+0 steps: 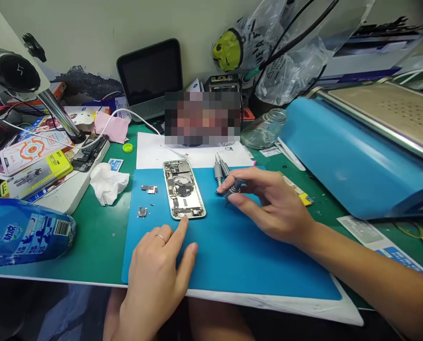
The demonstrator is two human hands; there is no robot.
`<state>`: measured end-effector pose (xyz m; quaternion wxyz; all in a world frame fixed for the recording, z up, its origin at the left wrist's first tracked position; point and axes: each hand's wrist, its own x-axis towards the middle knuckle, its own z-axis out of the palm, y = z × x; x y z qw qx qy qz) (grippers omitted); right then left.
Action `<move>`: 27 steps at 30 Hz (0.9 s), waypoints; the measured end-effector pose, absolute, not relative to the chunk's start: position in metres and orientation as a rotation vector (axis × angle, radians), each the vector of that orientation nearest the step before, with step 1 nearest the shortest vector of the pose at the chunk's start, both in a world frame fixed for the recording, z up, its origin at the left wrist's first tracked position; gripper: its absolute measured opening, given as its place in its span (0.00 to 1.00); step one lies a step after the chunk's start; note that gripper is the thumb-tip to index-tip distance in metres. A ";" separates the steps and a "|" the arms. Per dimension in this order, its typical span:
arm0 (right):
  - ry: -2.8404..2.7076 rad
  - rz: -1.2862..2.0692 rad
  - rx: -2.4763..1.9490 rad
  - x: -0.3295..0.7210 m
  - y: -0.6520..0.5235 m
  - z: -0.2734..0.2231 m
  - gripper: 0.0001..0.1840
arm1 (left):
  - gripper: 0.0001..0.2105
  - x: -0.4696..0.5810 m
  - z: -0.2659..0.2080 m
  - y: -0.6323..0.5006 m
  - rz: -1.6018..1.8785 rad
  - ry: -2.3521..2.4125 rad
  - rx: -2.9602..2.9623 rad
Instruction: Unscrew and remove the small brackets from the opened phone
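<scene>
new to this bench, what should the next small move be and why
I'd probably bring the driver over to the phone's near end: the right hand holds it off to the phone's right, while the left hand points at that end, where the phone's insides lie exposed.

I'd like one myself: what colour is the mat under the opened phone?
The mat is plain blue, as the head view shows.

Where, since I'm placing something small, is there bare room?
Bare: the blue mat between left hand and right hand, and the green surface between mat and blue packet. Crowded: beside the phone (loose parts, screwdrivers) and far left (boxes).
</scene>
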<state>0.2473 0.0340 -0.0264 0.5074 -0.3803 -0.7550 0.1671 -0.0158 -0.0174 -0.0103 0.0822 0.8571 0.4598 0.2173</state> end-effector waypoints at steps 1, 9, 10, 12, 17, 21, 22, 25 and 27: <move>-1.900 0.306 -0.892 0.251 0.034 -0.028 0.29 | 0.19 -0.016 -0.011 -0.017 0.652 1.371 2.571; -1.893 0.202 -0.627 0.205 0.042 -0.013 0.45 | 0.19 -0.015 -0.016 -0.019 0.670 1.375 2.583; -1.851 0.231 -0.563 0.195 0.045 -0.012 0.45 | 0.19 -0.014 -0.016 -0.019 0.662 1.377 2.571; -1.821 0.212 -0.467 0.180 0.050 -0.013 0.45 | 0.19 -0.014 -0.016 -0.018 0.643 1.378 2.542; -1.820 0.175 -0.464 0.181 0.055 -0.022 0.47 | 0.19 -0.014 -0.015 -0.018 0.629 1.364 2.531; -1.831 0.190 -0.478 0.186 0.056 -0.024 0.46 | 0.18 -0.014 -0.014 -0.017 0.652 1.368 2.536; -1.824 0.209 -0.488 0.186 0.056 -0.025 0.46 | 0.18 -0.014 -0.013 -0.017 0.657 1.363 2.541; -1.789 0.276 -0.543 0.185 0.058 -0.026 0.45 | 0.18 -0.014 -0.012 -0.017 0.658 1.348 2.553; -1.771 0.300 -0.564 0.184 0.058 -0.027 0.45 | 0.18 -0.014 -0.012 -0.018 0.652 1.351 2.548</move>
